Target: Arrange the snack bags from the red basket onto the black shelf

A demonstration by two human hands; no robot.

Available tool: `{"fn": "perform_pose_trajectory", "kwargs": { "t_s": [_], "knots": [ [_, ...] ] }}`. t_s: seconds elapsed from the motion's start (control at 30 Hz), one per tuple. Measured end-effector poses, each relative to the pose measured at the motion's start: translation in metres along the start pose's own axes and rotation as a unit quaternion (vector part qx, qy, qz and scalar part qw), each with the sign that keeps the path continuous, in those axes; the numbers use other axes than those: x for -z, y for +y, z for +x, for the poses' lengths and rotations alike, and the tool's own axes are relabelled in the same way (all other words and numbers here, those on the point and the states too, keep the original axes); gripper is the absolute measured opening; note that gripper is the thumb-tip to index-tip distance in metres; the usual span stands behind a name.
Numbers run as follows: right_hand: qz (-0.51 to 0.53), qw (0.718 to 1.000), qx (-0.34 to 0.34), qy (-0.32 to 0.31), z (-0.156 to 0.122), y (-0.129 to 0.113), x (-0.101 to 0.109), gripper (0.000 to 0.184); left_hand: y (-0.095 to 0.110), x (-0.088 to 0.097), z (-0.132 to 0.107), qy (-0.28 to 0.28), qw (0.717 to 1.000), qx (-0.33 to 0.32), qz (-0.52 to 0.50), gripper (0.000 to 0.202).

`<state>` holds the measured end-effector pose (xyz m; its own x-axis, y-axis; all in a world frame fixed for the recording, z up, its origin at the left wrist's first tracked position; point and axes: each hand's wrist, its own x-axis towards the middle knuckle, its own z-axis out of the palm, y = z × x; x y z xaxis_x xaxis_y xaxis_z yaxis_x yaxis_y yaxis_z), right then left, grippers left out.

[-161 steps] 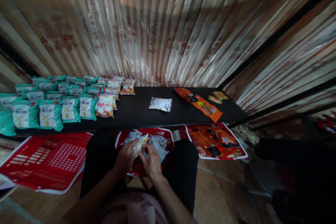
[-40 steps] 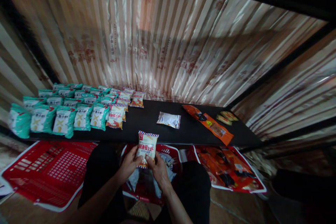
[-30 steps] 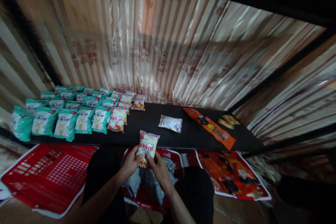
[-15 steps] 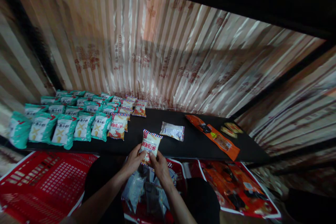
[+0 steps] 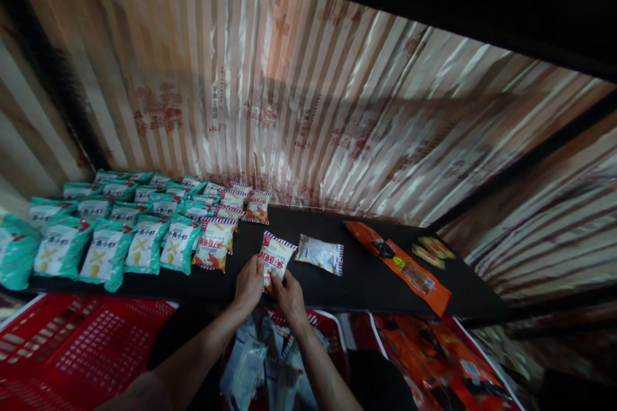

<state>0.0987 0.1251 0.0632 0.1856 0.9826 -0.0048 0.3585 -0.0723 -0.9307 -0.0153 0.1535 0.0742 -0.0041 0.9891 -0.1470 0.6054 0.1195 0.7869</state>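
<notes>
Both hands hold one small snack packet (image 5: 276, 256), yellow-white with a red-and-blue striped edge, over the black shelf (image 5: 347, 282). My left hand (image 5: 248, 284) pinches its lower left corner and my right hand (image 5: 288, 292) pinches its lower right. The packet hangs just right of a matching packet (image 5: 214, 251) that ends a row of like packets. A white packet (image 5: 321, 253) lies face down on the shelf just to the right.
Several teal snack packets (image 5: 106, 250) stand in rows at the shelf's left. A long orange packet (image 5: 399, 266) and small yellow items (image 5: 435, 250) lie at the right. Below are a red basket (image 5: 72, 353), a basket of packets (image 5: 270, 366) on my lap and a tray of orange packets (image 5: 434, 366). A striped curtain (image 5: 308, 103) backs the shelf.
Both hands have lifted the striped packet out of the lap basket and carried it up and forward over the shelf, beside the row of matching packets.
</notes>
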Motion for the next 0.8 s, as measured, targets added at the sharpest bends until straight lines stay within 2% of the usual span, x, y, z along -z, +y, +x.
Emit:
{"fn": "perform_pose_trajectory", "kwargs": {
  "t_s": [0.2,0.47,0.63,0.8],
  "knots": [
    [-0.028,0.999,0.003,0.036,0.021,0.002,-0.004,0.048,0.005,-0.002,0.019,0.022,0.999,-0.014,0.036,0.040],
    [-0.043,0.998,0.021,0.039,0.055,-0.005,-0.008,0.045,0.014,0.001,0.052,0.049,0.993,-0.050,0.091,0.040],
    [-0.065,0.997,0.030,0.030,0.071,-0.010,-0.014,0.043,0.003,0.001,0.067,0.074,0.990,-0.075,0.091,0.036],
    [-0.060,0.998,0.030,0.015,0.083,-0.009,-0.022,0.043,-0.009,-0.003,0.077,0.123,0.980,-0.125,0.090,0.038]
  ]
}}
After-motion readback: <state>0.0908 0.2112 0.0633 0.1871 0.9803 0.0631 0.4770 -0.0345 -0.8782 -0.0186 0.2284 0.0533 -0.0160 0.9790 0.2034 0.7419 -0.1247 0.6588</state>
